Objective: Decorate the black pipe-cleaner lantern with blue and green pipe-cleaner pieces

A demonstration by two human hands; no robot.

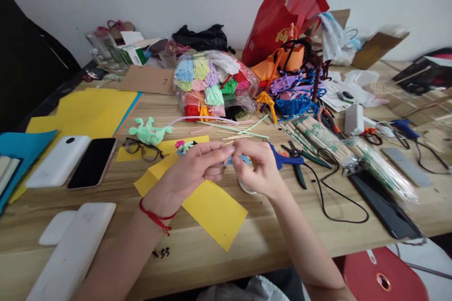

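My left hand (192, 169) and my right hand (257, 169) meet above the wooden table (268, 240), fingertips pinched together on a small blue fuzzy piece (243, 160) that is mostly hidden between them. A red string bracelet (155, 216) circles my left wrist. Under the hands lies a yellow paper strip (212, 207). A small pink and blue pipe-cleaner flower (182, 146) rests just left of my left fingers. A mint-green pipe-cleaner figure (150, 132) sits farther left.
A bag of coloured pipe cleaners (212, 85), loose pastel stems (240, 128), pliers (298, 160), a blue glue gun (282, 157) with black cord, bundled sticks (321, 136), glasses (143, 149), a black phone (92, 162), white power banks (58, 160), yellow sheets (88, 110) and a red bag (286, 14).
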